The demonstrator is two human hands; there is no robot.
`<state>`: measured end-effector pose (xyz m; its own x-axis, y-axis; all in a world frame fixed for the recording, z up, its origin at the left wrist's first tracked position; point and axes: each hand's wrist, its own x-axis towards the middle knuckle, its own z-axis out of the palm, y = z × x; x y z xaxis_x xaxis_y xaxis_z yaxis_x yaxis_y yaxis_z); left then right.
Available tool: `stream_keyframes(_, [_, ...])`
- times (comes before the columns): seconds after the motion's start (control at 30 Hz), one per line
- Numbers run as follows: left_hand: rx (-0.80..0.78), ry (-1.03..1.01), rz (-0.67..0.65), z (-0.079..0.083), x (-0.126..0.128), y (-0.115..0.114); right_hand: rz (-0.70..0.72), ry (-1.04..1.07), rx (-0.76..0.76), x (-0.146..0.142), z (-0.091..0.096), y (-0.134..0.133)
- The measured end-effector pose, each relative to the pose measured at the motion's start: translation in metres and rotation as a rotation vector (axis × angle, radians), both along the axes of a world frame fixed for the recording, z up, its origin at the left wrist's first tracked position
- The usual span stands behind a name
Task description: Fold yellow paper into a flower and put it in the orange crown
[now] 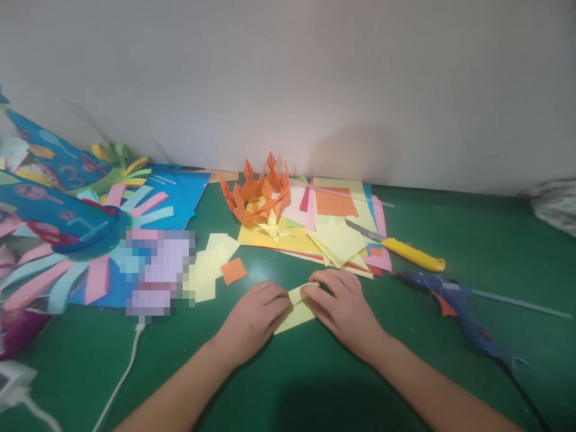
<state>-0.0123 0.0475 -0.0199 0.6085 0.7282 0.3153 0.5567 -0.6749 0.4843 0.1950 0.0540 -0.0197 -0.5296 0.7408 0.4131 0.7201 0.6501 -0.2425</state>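
Note:
A small pale yellow sheet of paper (297, 319), with its far edge folded over, lies on the green table in front of me. My left hand (256, 318) has its fingers curled and closed on the paper's left end. At the other end, my right hand (344, 309) pinches the fold, thumb and fingers together. Just beyond stands an orange folded-paper crown (256, 195). A pale yellow paper star flower (273, 229) rests in front of it. The tips of both thumbs are partly hidden.
Right of my hands lie a yellow utility knife (411, 253), blade out, and a blue glue gun (463, 306) with its cord. Paper sheets (335, 204) pile up behind. To the left are blue paper cones (58, 207), an orange square (233, 271) and a white cable (128, 366).

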Motion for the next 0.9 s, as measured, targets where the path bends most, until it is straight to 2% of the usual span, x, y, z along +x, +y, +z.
stream_keyframes(0.37, [-0.01, -0.018, -0.031, -0.004, -0.002, 0.001, 0.131, 0.024, -0.071, 0.001, -0.001, 0.001])
stream_keyframes(0.9, [-0.07, 0.019, -0.077, 0.007, -0.005, 0.005, 0.179, -0.013, -0.043, 0.001, -0.001, 0.002])
